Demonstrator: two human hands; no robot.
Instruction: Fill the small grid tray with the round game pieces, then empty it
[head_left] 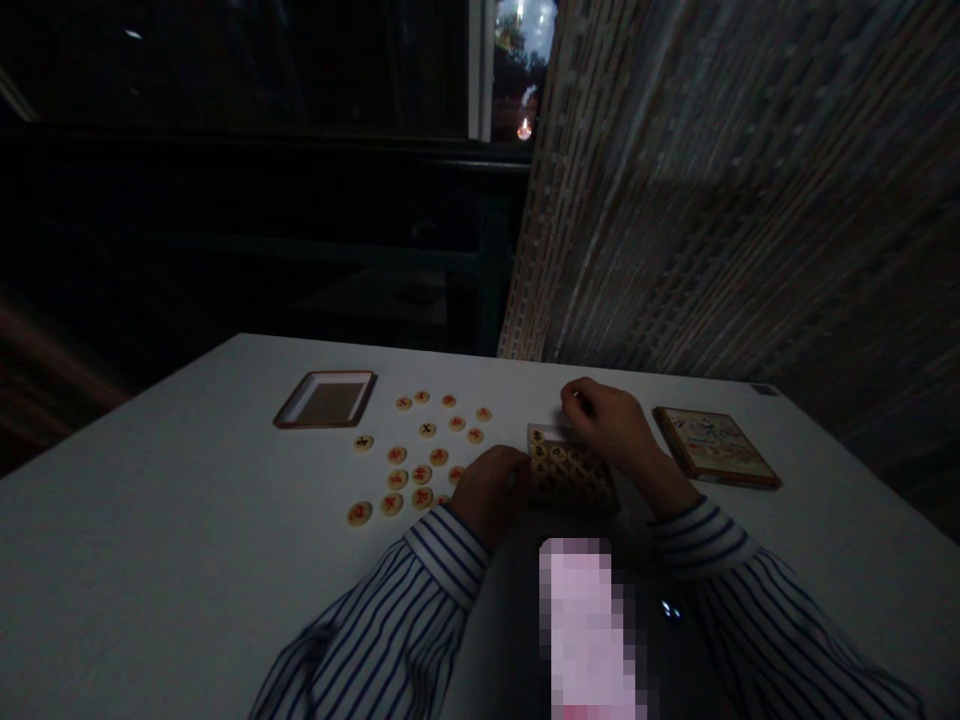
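Patterned tray (574,482) — left hand (489,497) touching, right hand (611,425) just above.

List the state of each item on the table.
Patterned tray: filled with rows of discs.
Left hand: curled against the tray's edge.
Right hand: fingers pinched, anything held unclear.
Loose game discs: lying flat, scattered.
Shallow brown tray: open side up.
Printed box lid: flat, picture up.

Left hand (489,497) and right hand (611,425), curled
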